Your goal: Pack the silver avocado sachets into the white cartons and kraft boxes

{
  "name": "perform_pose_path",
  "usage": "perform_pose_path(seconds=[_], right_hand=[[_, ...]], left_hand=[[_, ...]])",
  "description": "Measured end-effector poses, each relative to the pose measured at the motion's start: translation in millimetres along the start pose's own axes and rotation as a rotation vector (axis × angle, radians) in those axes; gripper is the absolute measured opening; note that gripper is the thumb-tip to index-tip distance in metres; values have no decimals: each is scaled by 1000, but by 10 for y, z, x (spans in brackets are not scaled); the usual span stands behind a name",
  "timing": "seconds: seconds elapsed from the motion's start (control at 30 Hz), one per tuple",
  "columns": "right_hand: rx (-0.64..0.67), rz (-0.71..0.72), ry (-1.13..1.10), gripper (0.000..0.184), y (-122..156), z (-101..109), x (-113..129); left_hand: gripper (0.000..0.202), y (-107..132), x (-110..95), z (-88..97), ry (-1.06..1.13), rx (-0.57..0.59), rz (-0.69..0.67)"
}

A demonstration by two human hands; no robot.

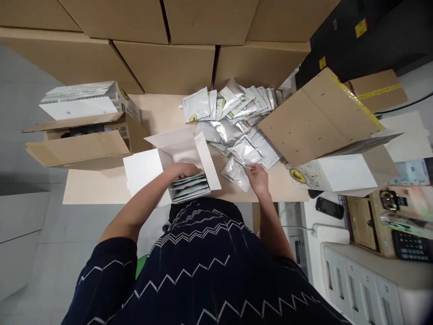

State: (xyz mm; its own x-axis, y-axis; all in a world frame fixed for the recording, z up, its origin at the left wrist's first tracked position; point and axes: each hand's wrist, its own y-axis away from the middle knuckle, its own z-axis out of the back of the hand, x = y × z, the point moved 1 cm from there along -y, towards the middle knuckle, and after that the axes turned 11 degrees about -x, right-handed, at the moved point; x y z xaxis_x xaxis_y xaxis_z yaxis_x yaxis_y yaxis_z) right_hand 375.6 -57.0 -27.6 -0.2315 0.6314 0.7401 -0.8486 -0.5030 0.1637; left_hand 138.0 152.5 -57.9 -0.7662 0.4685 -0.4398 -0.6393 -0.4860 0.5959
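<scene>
An open white carton (180, 151) stands before me with its flaps spread. Inside it, on the near side, several flat foil sachets (190, 187) stand on edge in a row. My left hand (184, 170) reaches into the carton, its fingers closed against the far end of that row; the fingertips are partly hidden. To the right, my right hand (257, 177) pinches the near edge of a silver sachet (246, 151) on the table. Another silver sachet (236, 174) lies flat just left of those fingers. Beyond them spreads a loose pile of silver and white sachets (233, 101).
Large brown boxes (165, 67) are stacked along the table's far edge. An open brown box (84, 146) stands at left, beside a white printed carton (84, 97). Right of the pile lean a cardboard sheet (318, 117) and an open white carton (350, 174). A phone (329, 208) lies farther right.
</scene>
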Motion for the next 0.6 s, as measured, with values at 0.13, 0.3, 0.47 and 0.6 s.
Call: perform_pose_path(seconds=[0.13,0.3,0.47,0.6], right_hand=[[43,-232,262,65,-310,18,-715],[88,-244,348,73,-437,-104,-960],[282,-334,277,52,-388,-64,-1039],[428,-561,-189,50,-166,16,-1083]], left_hand=[[57,69,-55,47,-24,99,40],[63,341,-109,174,24,42,-24],[75,768,-117,332,164,6,-81],[83,980,-109,289,139,14,-48]])
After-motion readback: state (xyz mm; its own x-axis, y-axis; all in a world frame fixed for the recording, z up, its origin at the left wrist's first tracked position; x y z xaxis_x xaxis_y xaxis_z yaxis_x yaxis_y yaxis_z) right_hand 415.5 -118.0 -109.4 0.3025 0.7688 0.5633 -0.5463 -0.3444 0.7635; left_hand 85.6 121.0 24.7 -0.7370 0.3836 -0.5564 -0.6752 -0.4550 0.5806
